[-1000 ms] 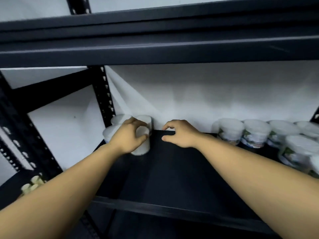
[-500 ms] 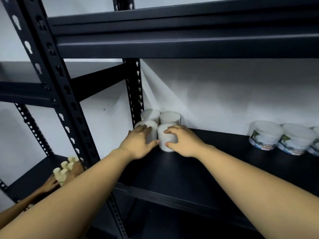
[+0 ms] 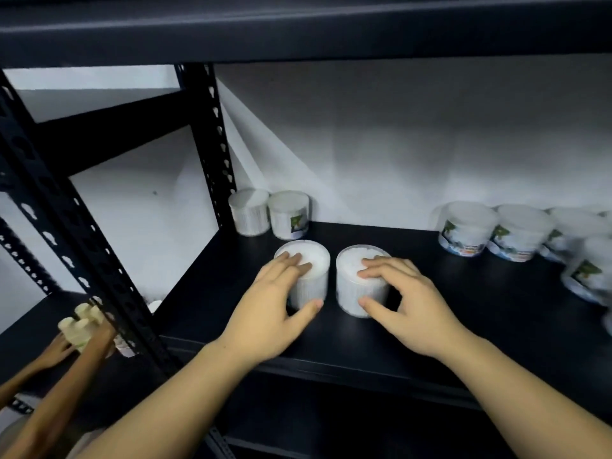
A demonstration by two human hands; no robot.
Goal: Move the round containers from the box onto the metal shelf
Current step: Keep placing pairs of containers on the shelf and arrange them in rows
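Two round white containers stand side by side on the dark metal shelf (image 3: 447, 329). My left hand (image 3: 271, 306) grips the left container (image 3: 314, 276), fingers over its lid and thumb against its side. My right hand (image 3: 400, 303) grips the right container (image 3: 347, 286) the same way. Two more round containers (image 3: 250, 212) (image 3: 288, 213) stand at the shelf's back left corner by the upright post. The box is not in view.
Several wider labelled tubs (image 3: 467, 228) line the back right of the shelf. A perforated black post (image 3: 76, 240) crosses the left foreground. Beyond it, another person's hands (image 3: 66, 349) hold pale cylinders (image 3: 79, 324) on a neighbouring shelf. An upper shelf beam (image 3: 298, 28) hangs overhead.
Both hands drew back from the back left corner toward the shelf's front, each now on its own container. The view shifted, so the tubs at the right show again.
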